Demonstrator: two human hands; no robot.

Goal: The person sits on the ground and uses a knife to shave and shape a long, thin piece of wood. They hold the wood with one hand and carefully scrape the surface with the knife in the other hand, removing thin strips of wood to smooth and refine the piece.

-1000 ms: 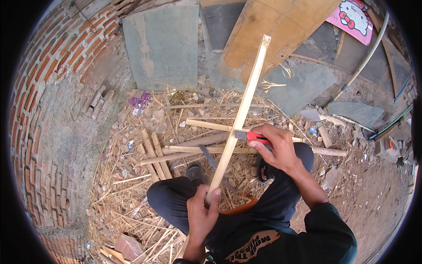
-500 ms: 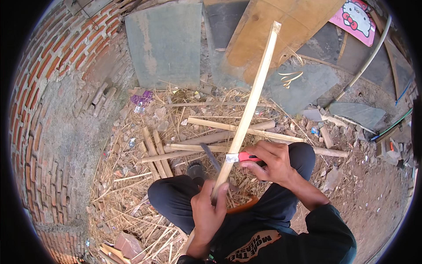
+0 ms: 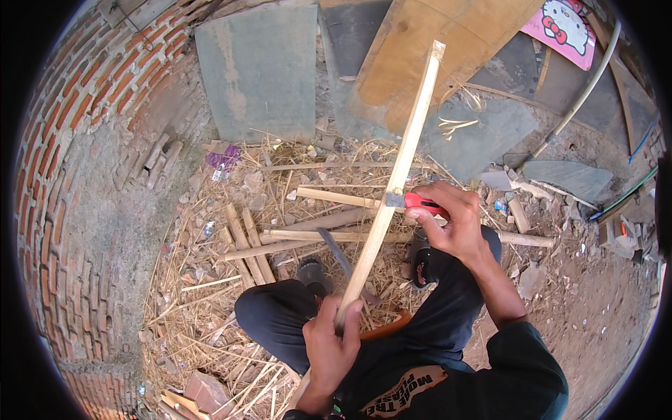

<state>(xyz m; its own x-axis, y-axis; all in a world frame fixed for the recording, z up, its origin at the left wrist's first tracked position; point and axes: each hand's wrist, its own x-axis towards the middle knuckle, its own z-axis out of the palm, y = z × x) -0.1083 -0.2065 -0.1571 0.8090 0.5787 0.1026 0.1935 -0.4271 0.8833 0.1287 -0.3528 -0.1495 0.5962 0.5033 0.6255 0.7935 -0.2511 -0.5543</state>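
Observation:
A long pale bamboo strip (image 3: 378,227) slants up and away from my lap. My left hand (image 3: 331,344) is closed around its near part. In my right hand (image 3: 451,218) is a utility knife with a red handle (image 3: 420,203). Its blade (image 3: 395,201) lies across the strip, around the middle of its length, with a small curl of shaving beside it. The strip's far end rises in front of the boards. A dark flat blade (image 3: 334,250) lies on the ground between my legs, partly hidden by the strip.
Split bamboo pieces (image 3: 250,241) and straw-like shavings (image 3: 203,315) litter the ground. Grey boards (image 3: 262,77) and a brown board (image 3: 420,49) stand at the far side. A brick wall (image 3: 70,231) runs along the left. Broken rubble (image 3: 623,241) is piled at the right.
My right hand and the knife have slid away from me along the strip, toward its far end. My left hand keeps its hold in nearly the same place.

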